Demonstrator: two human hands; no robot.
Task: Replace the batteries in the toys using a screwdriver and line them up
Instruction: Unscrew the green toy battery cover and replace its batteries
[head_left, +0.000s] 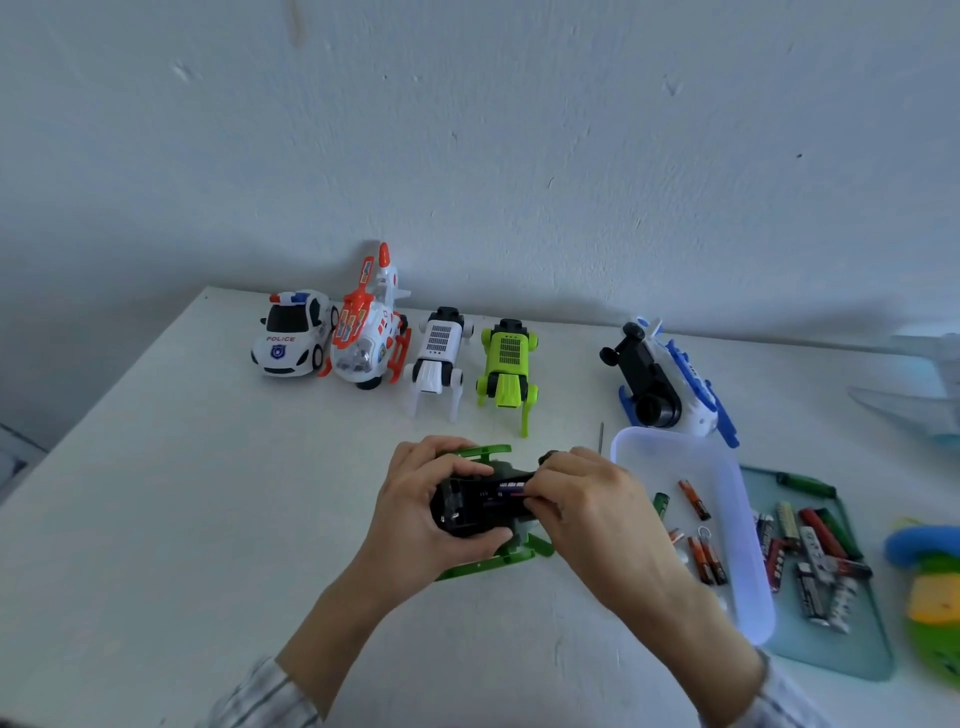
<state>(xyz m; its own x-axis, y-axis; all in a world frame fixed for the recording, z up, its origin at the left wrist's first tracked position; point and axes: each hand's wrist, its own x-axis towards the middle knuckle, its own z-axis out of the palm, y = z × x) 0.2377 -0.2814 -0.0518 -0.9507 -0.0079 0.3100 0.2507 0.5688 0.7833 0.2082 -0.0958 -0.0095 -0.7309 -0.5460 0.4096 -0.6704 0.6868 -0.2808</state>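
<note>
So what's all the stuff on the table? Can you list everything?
Police car: 1, white, far left of the back row.
Orange helicopter: 1, white and orange, beside the car.
Robot dogs: 2, white and lime green, next in the row.
Blue helicopter: 1, white and blue, on its side, right rear.
Green helicopter: 1, upside down, in both hands.
Clear tray: 1, holds several batteries.
Green tray: 1, holds more batteries and a green screwdriver.
Thin metal tool: 1, left of the clear tray.
Left hand: grips the toy.
Right hand: pinches a battery at its compartment.
</note>
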